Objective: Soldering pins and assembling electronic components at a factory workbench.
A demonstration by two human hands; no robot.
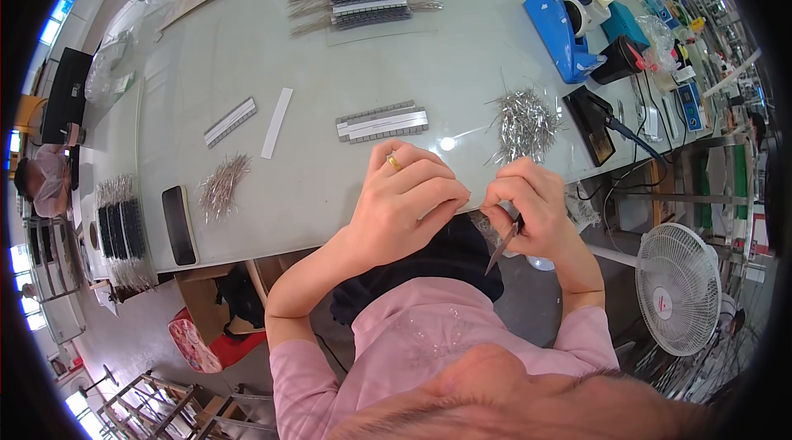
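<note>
Person's left hand (408,202): fingers (417,176) bent, thumb (447,212) against index; left forearm (326,262) runs toward 7–8 o'clock, elbow (286,308) flexed. Right hand (530,207) just beside, at 3 o'clock: fingers curled inward; right forearm (580,267) angles toward 5 o'clock.

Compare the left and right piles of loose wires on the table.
The left pile is smaller; the right pile is larger and bushier. The left pile lies near a smartphone; the right pile lies just beyond the right hand. Both are loose heaps of shiny wires.
</note>
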